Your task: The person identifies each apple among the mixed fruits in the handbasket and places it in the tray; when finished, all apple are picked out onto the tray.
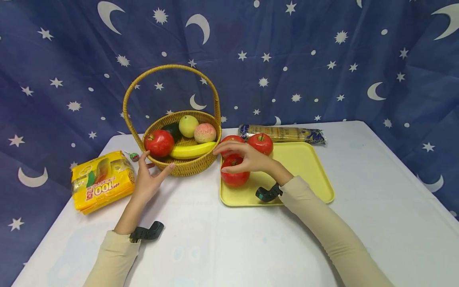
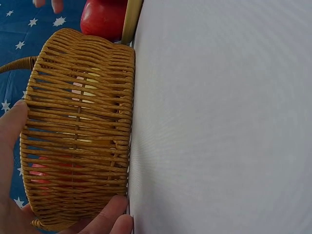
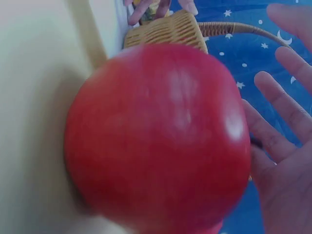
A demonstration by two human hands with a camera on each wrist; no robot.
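Before a dark-blue cloth (image 1: 233, 52) printed with white moons and stars, the white-covered worktop (image 1: 201, 247) bears a pale-yellow rectangular tray (image 1: 301, 161). On its left side, a glossy round red apple (image 1: 236, 179) sits below the spread right hand (image 1: 252, 158), two more red apples (image 1: 261, 144) crowding behind. The left hand (image 1: 148, 178), fingers spread, touches a golden-brown woven basket (image 1: 188, 167).

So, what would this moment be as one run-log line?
left hand: touching basket | right hand: fingers spread at nearest red apple | apple: on yellow tray | basket: banana inside
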